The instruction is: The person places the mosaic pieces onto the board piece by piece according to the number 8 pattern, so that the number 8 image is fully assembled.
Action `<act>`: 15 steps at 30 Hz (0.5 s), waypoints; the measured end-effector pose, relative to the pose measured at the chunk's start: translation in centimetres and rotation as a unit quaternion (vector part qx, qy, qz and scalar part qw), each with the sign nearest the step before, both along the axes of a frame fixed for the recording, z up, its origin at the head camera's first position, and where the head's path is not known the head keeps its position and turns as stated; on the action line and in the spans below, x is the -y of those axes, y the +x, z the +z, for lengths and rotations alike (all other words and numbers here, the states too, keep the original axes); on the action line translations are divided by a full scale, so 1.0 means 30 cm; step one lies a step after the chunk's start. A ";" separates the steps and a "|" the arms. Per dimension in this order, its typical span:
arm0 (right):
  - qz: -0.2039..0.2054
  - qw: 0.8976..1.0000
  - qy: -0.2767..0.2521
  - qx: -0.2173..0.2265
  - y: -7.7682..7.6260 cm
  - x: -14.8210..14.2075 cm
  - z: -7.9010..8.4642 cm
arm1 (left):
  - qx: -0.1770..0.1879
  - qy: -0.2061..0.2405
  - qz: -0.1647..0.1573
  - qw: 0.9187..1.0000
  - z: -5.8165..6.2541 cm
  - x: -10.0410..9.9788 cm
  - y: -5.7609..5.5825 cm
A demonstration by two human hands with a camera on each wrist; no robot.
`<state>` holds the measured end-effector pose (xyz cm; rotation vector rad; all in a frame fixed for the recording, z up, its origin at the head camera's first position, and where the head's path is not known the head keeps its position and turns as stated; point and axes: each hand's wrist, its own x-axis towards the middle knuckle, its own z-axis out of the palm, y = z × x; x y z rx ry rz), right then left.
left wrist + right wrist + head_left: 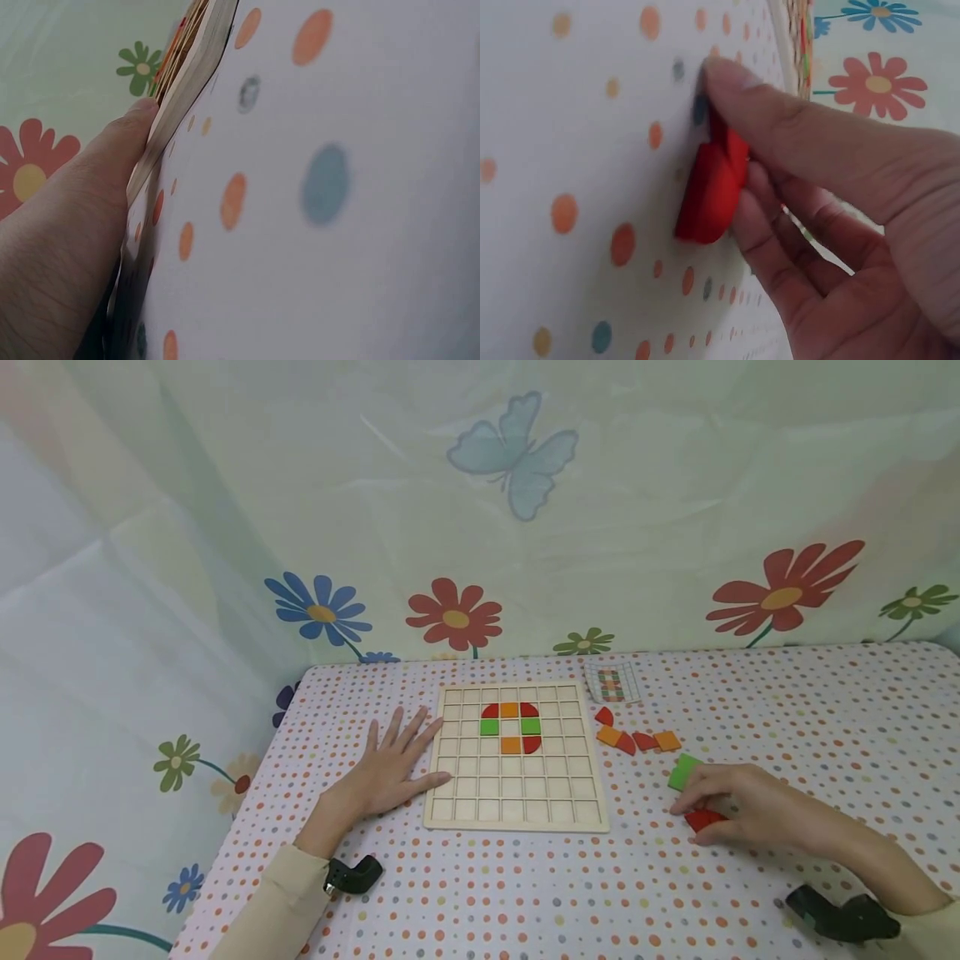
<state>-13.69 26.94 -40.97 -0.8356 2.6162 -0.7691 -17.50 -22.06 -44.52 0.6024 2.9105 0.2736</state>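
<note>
A wooden grid board lies on the dotted table. On it is a ring of coloured tiles: red quarter-rounds at three corners, orange squares above and below, and green squares at the sides. My left hand lies flat with fingers spread at the board's left side; its thumb touches the board edge. To the right of the board, my right hand has thumb and fingers around red quarter-round tiles at the tabletop. Green tiles lie just beyond its fingers.
Loose red and orange tiles lie in a row right of the board. A small pattern card sits by the board's upper right corner. Behind the table hangs a flowered cloth.
</note>
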 end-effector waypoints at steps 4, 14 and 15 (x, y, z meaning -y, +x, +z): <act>-0.013 1.000 0.007 0.014 -0.009 -0.003 0.000 | 0.002 0.001 0.000 1.000 0.002 -0.002 0.001; 0.003 0.999 -0.022 0.040 -0.015 -0.006 -0.003 | 0.006 -0.001 0.002 1.000 0.005 0.000 -0.002; 0.010 0.999 -0.029 0.039 -0.014 -0.007 -0.004 | 0.005 0.000 0.002 1.000 0.005 0.000 -0.002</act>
